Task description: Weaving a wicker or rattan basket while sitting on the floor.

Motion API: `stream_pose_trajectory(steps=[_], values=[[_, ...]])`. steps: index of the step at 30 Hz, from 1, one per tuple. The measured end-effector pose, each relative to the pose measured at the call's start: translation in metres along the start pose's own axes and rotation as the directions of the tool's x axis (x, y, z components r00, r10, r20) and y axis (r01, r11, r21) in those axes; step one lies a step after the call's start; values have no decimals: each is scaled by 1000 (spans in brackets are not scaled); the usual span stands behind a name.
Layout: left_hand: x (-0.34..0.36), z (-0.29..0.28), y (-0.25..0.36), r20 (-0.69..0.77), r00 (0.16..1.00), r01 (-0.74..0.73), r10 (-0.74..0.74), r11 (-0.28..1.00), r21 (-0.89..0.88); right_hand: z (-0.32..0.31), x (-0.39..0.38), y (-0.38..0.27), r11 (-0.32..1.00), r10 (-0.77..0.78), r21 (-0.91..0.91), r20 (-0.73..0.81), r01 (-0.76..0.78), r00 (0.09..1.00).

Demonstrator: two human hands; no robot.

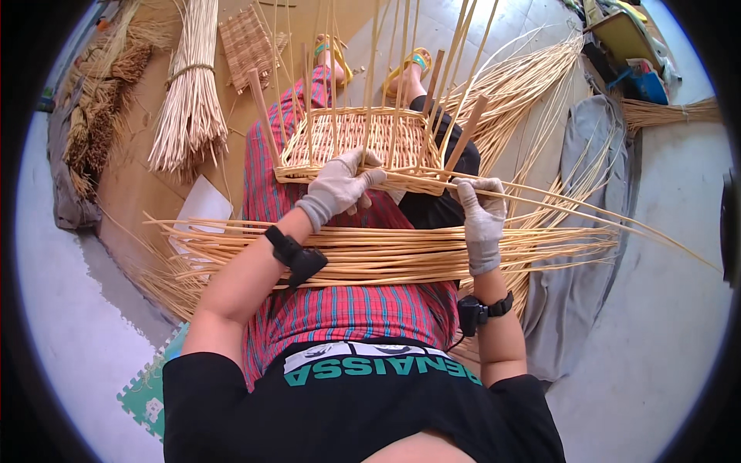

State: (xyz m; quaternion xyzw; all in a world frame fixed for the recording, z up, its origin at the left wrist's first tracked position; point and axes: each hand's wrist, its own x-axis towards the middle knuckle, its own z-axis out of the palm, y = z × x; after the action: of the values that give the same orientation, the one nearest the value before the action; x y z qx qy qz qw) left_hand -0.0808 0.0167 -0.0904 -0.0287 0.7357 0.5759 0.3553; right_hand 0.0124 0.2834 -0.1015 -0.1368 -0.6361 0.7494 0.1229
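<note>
A partly woven wicker basket [363,143] rests tilted over my knees, with thin upright canes [395,62] rising from it and thicker wooden stakes [467,133] at its corners. My left hand [340,187], in a pale glove, is closed on the basket's near edge, thumb and fingers on the weave. At the near right corner my gloved right hand [483,212] pinches long wicker rods [571,202] that trail away to the right. Part of its grip is hidden. Across my lap lies a bundle of loose rods [386,258], beneath both forearms.
A tied bundle of pale rods [189,116] lies at the far left, beside a woven mat piece [251,48]. Darker plant bundles [108,116] sit further left. More long rods [517,85] spread at the far right, near grey cloth [590,177] on the floor.
</note>
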Motion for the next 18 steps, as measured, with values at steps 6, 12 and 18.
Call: stream_pose_trajectory(steps=[6, 12, 18], values=[[10, 23, -20, -255, 954, -164, 156, 986, -10, 90, 63, -63, 734, -358, -403, 453, 546, 816], [11, 29, -14, -351, 933, -97, 73, 994, -50, 190, 159, -46, 125, -324, -795, 533, 594, 782], [13, 26, -3, -260, 963, 28, -69, 987, -155, 205, 147, -41, 973, -231, -41, -157, 228, 960]])
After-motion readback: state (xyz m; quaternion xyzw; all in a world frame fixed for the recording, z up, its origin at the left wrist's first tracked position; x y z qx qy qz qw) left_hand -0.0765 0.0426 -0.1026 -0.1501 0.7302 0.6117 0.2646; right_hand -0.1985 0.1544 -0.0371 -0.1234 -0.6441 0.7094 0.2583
